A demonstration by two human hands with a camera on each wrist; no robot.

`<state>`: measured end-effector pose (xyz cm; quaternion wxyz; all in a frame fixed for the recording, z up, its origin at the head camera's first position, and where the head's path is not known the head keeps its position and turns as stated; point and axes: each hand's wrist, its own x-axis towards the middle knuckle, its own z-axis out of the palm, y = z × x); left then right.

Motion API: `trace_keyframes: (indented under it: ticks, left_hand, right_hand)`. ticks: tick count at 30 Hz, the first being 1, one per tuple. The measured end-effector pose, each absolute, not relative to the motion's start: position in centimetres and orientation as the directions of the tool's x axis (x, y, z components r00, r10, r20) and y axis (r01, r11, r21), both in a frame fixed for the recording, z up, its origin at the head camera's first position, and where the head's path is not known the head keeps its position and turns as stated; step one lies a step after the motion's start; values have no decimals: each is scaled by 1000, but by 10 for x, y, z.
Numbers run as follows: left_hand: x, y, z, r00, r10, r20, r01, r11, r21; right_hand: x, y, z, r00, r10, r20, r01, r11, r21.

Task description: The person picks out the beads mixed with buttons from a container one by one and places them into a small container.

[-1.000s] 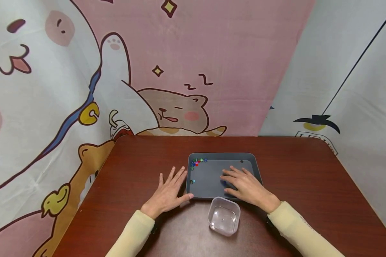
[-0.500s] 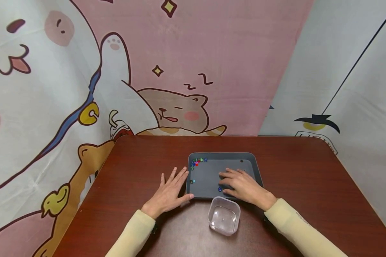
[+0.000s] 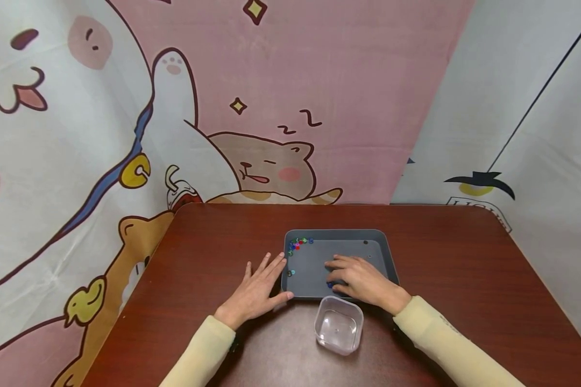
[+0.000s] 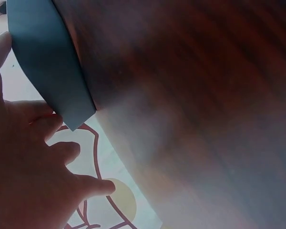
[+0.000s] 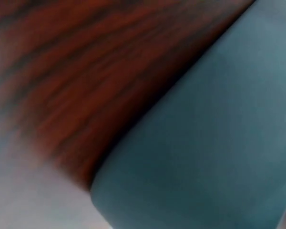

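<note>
My right hand (image 3: 359, 279) is inside the shallow grey tray (image 3: 339, 237), fingers bent down toward its floor. A small blue marble (image 3: 329, 284) shows between the thumb and index fingertips; I cannot tell whether they pinch it. My left hand (image 3: 255, 293) lies with fingers spread at the tray's left side, index fingertip at the rim and thumb by the near left corner. In the left wrist view, the left hand (image 4: 33, 157) reaches along the tray wall (image 4: 47, 52). The right wrist view shows the tray's outer side (image 5: 195, 138), with the right fingers out of view.
Several small coloured marbles (image 3: 297, 244) cluster in the tray's far left corner, with two more (image 3: 291, 273) lower down the left side. A dark round piece (image 3: 365, 242) lies at the far right. A clear plastic container (image 3: 339, 327) stands before the tray on the brown table (image 3: 445, 258).
My right hand has shifted left and toward me, its fingers drawing in. The blue marble came out from under the hand and now sits by the thumb tip. The left hand barely moved.
</note>
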<state>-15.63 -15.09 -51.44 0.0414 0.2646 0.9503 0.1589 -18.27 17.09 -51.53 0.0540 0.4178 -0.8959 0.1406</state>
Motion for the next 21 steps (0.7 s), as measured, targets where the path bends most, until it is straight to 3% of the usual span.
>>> trace_keyframes:
  ticks: [11, 21]
  left_hand:
    - [-156, -150, -515, -856, 517, -3, 483, 802, 351]
    - [-156, -152, -515, -859, 512, 0, 480, 804, 351]
  right_hand:
    - [-182, 172, -512, -661, -714, 231, -751, 628, -207]
    - [-174, 180, -496, -686, -623, 376, -721, 649, -242]
